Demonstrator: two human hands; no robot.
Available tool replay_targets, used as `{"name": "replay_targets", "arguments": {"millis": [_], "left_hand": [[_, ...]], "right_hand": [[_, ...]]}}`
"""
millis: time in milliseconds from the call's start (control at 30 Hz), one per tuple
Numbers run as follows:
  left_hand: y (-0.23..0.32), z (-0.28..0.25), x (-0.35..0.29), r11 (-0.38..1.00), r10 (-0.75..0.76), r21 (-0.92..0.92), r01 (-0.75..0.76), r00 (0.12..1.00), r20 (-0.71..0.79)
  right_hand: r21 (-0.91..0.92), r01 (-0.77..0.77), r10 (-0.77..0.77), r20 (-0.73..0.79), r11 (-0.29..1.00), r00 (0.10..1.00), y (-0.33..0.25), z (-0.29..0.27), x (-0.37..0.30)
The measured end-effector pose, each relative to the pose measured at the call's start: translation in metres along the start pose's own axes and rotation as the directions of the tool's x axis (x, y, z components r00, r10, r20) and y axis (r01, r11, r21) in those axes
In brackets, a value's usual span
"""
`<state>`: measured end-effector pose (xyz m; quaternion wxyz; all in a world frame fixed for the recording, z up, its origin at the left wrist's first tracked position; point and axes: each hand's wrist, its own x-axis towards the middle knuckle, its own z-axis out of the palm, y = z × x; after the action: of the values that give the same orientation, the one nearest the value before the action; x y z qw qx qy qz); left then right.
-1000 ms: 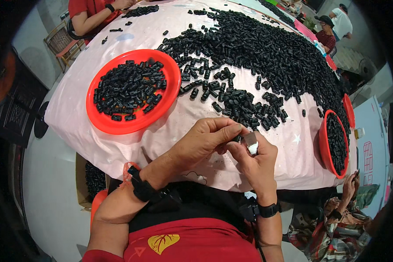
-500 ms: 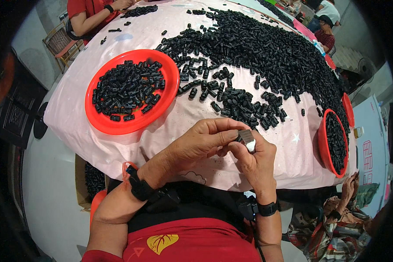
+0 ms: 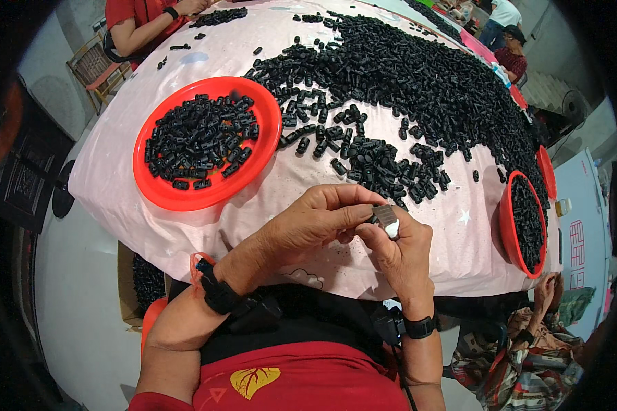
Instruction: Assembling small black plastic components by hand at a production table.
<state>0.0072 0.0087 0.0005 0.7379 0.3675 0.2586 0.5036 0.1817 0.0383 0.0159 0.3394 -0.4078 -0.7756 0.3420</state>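
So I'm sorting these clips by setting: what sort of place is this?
Probably a small workshop for hand assembly or sorting. A big heap of small black parts covers a table with a pink cloth, red bowls hold more, and other people sit around it. Both hands work one small piece.

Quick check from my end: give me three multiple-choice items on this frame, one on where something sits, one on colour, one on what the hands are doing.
1. Where is the full red bowl relative to the hands?
A. Ahead and to the person's left
B. Under the table
C. Between the wrists

2. What colour is the table cloth?
A. Green
B. Pale pink
C. Black

3. What is the state of the left hand and right hand?
A. Both flat on the cloth
B. Both inside a bowl
C. Together, pinching a small grey piece

Answers: 1 A, the bowl of black parts lies up and left of the hands. 2 B, the cloth shows pink between parts. 3 C, the fingertips meet on the piece.
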Motion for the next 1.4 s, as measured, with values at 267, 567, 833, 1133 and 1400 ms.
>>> {"name": "replay_targets", "arguments": {"millis": [267, 567, 833, 1133, 1400], "left_hand": [[0.0023, -0.0016, 0.0, 0.999, -0.01, 0.051, 0.009, 1.0, 0.013], [0.0016, -0.0026, 0.0008, 0.997, -0.012, 0.071, 0.012, 1.0, 0.0], [0.0, -0.0018, 0.0011, 0.999, -0.002, 0.041, 0.002, 1.0, 0.001], [-0.0032, -0.0044, 0.0019, 1.0, -0.002, 0.023, 0.002, 1.0, 0.002], [0.0, -0.004, 0.0, 0.999, -0.017, 0.034, 0.017, 1.0, -0.003]], "right_hand": [[-0.009, 0.008, -0.008, 0.003, 1.0, 1.0, 0.0039, 0.0011, -0.0001], [0.023, -0.009, 0.009, 0.027, 1.0, 1.0, 0.0036, 0.0013, 0.0005], [-0.015, -0.012, 0.013, 0.04, 1.0, 0.999, 0.0007, -0.0005, 0.0009], [-0.056, 0.046, -0.047, 0.0, 0.997, 0.999, 0.0044, 0.0009, 0.0008], [-0.001, 0.004, -0.004, 0.019, 1.0, 1.0, 0.0045, 0.0007, 0.0011]]}}
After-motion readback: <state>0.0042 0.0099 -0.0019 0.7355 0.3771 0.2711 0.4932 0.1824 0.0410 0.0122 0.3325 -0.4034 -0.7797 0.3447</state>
